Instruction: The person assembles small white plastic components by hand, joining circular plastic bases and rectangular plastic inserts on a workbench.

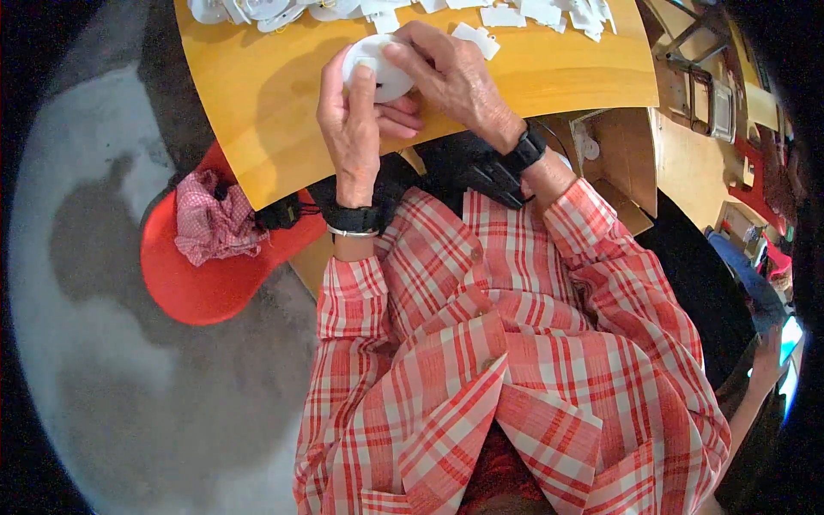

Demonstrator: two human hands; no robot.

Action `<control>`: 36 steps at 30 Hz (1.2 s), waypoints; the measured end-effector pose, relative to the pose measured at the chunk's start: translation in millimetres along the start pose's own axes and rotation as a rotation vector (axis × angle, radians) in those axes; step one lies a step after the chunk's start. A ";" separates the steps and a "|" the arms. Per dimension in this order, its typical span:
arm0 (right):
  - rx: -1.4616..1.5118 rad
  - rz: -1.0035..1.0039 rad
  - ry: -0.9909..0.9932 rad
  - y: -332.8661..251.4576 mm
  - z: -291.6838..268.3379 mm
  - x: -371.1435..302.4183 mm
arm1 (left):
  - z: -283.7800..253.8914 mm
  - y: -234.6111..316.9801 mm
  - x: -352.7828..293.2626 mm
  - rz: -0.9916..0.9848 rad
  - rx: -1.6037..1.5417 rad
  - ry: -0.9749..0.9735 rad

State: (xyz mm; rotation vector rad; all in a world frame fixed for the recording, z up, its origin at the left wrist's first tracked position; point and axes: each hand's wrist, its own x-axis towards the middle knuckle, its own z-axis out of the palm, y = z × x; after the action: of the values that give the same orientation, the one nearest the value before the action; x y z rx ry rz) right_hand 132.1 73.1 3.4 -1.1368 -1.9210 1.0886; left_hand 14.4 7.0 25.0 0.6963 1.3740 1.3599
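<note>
Above the near part of the yellow table, both my hands are closed on one round white disc-shaped piece (390, 75). My left hand (350, 112) supports it from the left, thumb flat on its face and fingers curled beneath. From the right, my right hand (451, 77) grips its upper edge with thumb and fingers. A small dark slot shows near the disc's middle; the right fingertips are partly hidden. Just past my right hand lies a white tag-like piece (476, 39) on the tabletop.
Along the far edge of the yellow table (257, 112) lie white round pieces (266, 10) at left and white flat tags (549, 12) at right. A red stool (197, 292) with a pink checked cloth (215, 219) stands left. An open cardboard box (627, 154) sits below the table's right side.
</note>
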 end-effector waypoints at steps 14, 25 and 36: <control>0.165 0.026 -0.086 4.3 -3.2 -9.3 | 1.7 -4.4 0.3 0.017 0.046 0.058; 0.281 0.016 -0.065 -2.3 -6.0 -13.3 | -7.2 -5.4 6.6 -0.044 -0.068 -0.037; 0.173 -0.215 -0.026 7.4 -1.2 -11.6 | -9.1 -1.0 3.1 0.031 -0.059 -0.107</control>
State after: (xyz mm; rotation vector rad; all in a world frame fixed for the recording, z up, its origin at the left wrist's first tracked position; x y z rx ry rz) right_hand 140.6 65.1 -4.0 -0.8058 -1.8781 1.1293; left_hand 5.4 6.5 21.6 0.7429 1.2382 1.3628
